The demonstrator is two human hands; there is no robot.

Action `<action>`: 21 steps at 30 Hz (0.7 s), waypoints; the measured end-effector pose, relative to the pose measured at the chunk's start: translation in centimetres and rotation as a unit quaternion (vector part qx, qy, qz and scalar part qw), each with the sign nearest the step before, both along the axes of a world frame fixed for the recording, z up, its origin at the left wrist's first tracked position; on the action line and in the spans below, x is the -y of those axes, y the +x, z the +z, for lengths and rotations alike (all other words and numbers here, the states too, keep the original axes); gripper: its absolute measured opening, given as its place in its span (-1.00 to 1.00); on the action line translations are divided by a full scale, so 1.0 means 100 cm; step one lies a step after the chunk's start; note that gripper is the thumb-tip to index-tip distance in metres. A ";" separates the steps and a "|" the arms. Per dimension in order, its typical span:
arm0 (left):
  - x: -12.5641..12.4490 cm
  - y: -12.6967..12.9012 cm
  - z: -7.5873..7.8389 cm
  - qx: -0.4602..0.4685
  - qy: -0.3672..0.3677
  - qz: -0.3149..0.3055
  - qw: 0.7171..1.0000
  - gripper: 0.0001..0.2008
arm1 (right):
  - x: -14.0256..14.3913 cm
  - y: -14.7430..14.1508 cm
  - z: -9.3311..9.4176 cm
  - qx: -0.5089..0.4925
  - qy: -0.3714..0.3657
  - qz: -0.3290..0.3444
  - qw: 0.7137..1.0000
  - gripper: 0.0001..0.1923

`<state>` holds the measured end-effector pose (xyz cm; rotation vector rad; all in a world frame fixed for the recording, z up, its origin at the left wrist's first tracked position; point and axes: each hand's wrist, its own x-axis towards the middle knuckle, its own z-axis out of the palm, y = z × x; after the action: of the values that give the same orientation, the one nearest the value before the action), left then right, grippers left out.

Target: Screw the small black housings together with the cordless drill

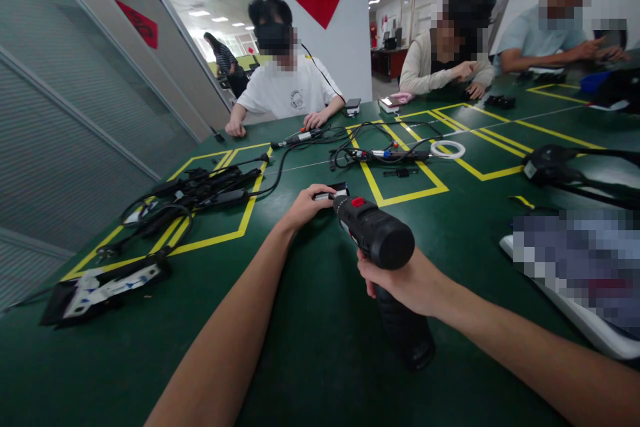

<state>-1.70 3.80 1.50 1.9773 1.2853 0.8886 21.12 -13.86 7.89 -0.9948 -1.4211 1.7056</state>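
Note:
My right hand (395, 277) is wrapped round the grip of a black cordless drill (375, 230) with a red switch on top. The drill's front end points forward and left, close to the fingers of my left hand (307, 205). Those fingers are closed on a small black and silver part (340, 188) on the green table. Most of that part is hidden behind the hand and the drill's tip, so its kind is unclear. Whether the drill's tip touches it, I cannot tell.
Tangled black cables (215, 187) lie at left, near a black and white piece (110, 290). More cables and a white ring (447, 149) lie ahead. Yellow tape marks the green table (310, 360). At right is a white-edged tray (575, 310). Several people sit across the table.

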 end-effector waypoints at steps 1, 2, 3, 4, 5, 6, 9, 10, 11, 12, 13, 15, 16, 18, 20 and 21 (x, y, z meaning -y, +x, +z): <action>0.000 0.000 0.000 0.001 0.000 -0.001 1.000 -0.63 | 0.000 0.000 0.000 0.000 0.001 0.000 1.000 -0.46; 0.000 0.000 0.000 0.002 0.001 -0.002 1.000 -0.63 | 0.000 0.000 0.001 0.001 0.001 0.001 1.000 -0.46; -0.001 0.000 -0.001 0.003 0.001 -0.004 1.000 -0.64 | 0.000 0.000 0.001 0.003 0.000 0.000 1.000 -0.46; -0.001 -0.001 -0.001 0.004 0.000 -0.005 1.000 -0.64 | 0.000 0.000 0.001 0.006 -0.002 0.000 1.000 -0.46; -0.001 -0.001 -0.001 0.004 -0.001 -0.005 1.000 -0.64 | 0.000 0.000 0.002 0.007 -0.004 -0.001 1.000 -0.46; -0.001 -0.001 -0.001 0.005 -0.002 -0.005 1.000 -0.64 | 0.000 0.000 0.002 0.006 -0.005 -0.002 1.000 -0.47; -0.001 -0.001 -0.001 0.007 -0.005 -0.002 1.000 -0.63 | -0.001 0.000 0.001 0.000 -0.004 0.002 1.000 -0.49; -0.001 -0.001 -0.001 0.007 -0.007 0.000 1.000 -0.63 | -0.001 0.000 0.001 -0.001 -0.003 0.003 1.000 -0.49; -0.001 -0.001 -0.001 0.007 -0.009 0.000 1.000 -0.63 | 0.000 0.000 0.000 -0.001 -0.003 0.003 1.000 -0.50; 0.000 -0.001 -0.001 0.007 -0.010 0.000 1.000 -0.63 | 0.000 0.000 0.000 -0.001 -0.003 0.003 1.000 -0.51; 0.000 -0.001 -0.001 0.007 -0.011 -0.001 1.000 -0.63 | 0.000 0.000 0.001 0.001 -0.003 0.002 1.000 -0.51; -0.001 -0.001 -0.002 0.007 -0.011 -0.002 1.000 -0.63 | 0.000 0.000 0.002 0.009 -0.001 0.001 1.000 -0.50; -0.001 -0.001 -0.002 0.008 -0.010 -0.002 1.000 -0.63 | 0.001 0.001 0.003 0.014 0.000 0.000 1.000 -0.49; -0.001 -0.001 -0.002 0.009 -0.008 -0.003 1.000 -0.63 | 0.001 0.001 0.004 0.021 0.002 -0.002 1.000 -0.46; -0.001 -0.002 -0.002 0.011 -0.005 -0.005 1.000 -0.64 | 0.001 0.001 0.005 0.023 0.003 -0.003 1.000 -0.43; -0.001 -0.002 -0.002 0.011 -0.003 -0.006 1.000 -0.65 | 0.001 0.001 0.006 0.023 0.004 -0.003 1.000 -0.42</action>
<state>-1.85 3.88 1.28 1.9632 1.2609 0.8982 21.22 -13.97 8.45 -1.0390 -1.4519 1.6813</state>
